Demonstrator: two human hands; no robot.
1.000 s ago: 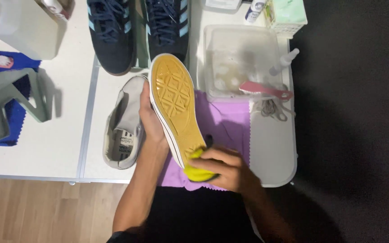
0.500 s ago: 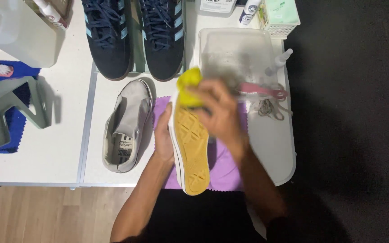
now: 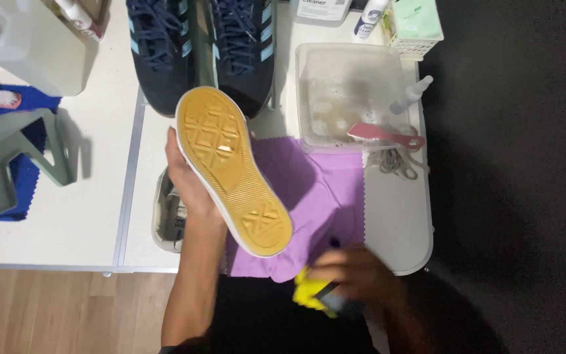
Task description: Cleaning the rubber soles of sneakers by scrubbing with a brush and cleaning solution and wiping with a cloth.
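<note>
Holding a shoe [image 3: 234,172] sole-up at frame centre, left hand [image 3: 188,180] wrapped along its left edge, fingers closed round the upper out of sight beneath. Yellow-tan sole with diamond tread facing the camera, toe toward upper left, heel toward lower right, white rim all round. Lifted clear of the table [image 3: 67,223], above a purple cloth [image 3: 325,196] spread at centre right.

Gripping a yellow cloth [image 3: 306,295] at lower centre, right hand [image 3: 355,275] blurred, fingers curled shut on it; dark object [image 3: 339,303] under the same hand, kind not clear. Well apart from the sole, just below the near table edge.

Lying partly hidden beneath the left wrist, a grey shoe [image 3: 168,219], opening up, at centre left. Standing at the top centre, a navy pair [image 3: 198,46] with pale blue stripes and dark laces, toes toward the camera. Sitting at upper right, a clear tub [image 3: 355,92] with cloudy water, a pink brush [image 3: 384,134] resting across its near rim. Leaning just right of the tub, a small spray bottle [image 3: 411,95]. Coiled just below the brush, loose laces [image 3: 394,160]. Resting at far left, a grey-green stand [image 3: 14,154] on a blue cloth [image 3: 18,190]. Occupying the upper left corner, a white container [image 3: 27,46].
</note>
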